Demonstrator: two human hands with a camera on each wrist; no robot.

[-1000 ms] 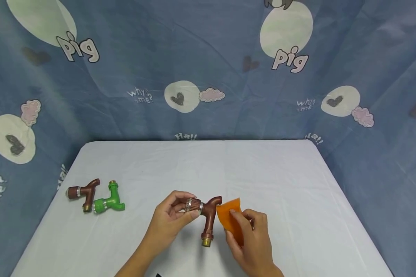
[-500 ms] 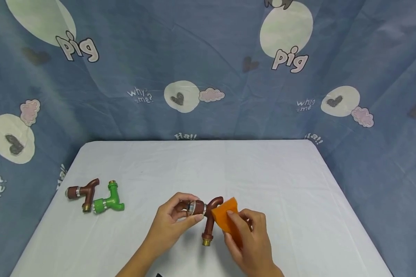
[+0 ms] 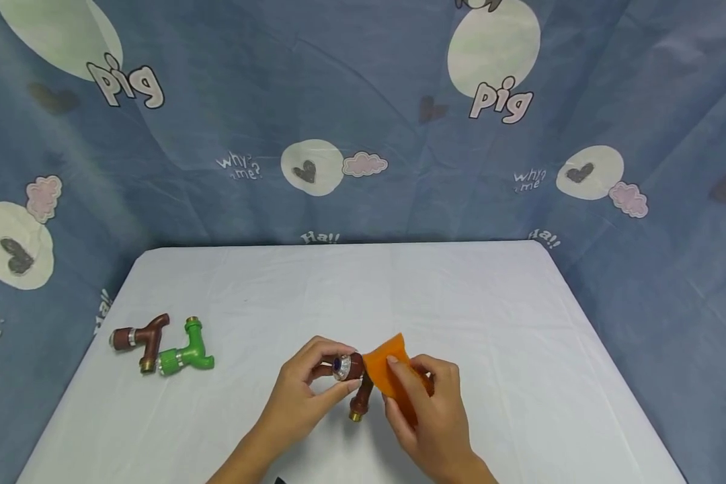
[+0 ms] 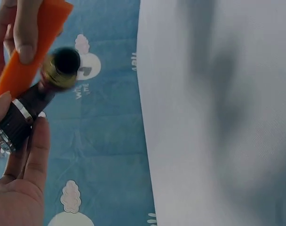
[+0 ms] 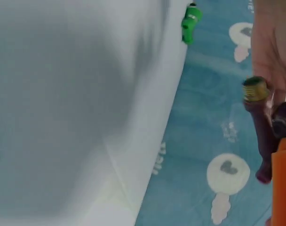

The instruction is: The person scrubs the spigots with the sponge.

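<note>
My left hand [image 3: 305, 383] pinches the ribbed knob of a brown faucet [image 3: 360, 398] between thumb and fingers, above the table. The faucet's brass threaded end points down toward me, and its knob face is turned to the left. With my right hand [image 3: 429, 413] I grip an orange cloth [image 3: 390, 370], laid against the faucet's body so that the spout is hidden in the head view. In the left wrist view the cloth [image 4: 30, 56] lies along the faucet [image 4: 32, 106] just past the knob. The right wrist view catches the brass thread [image 5: 256, 89] beside the cloth's edge.
On the table's left side lie a second brown faucet [image 3: 145, 339] and a green faucet [image 3: 189, 349], close together. The table has a white cover [image 3: 520, 336]. A blue printed curtain [image 3: 218, 101] hangs behind and at the sides.
My left hand has turned the faucet so its knob face shows more toward the camera. The orange cloth in my right hand has moved left, from beside the spout onto the faucet's body.
</note>
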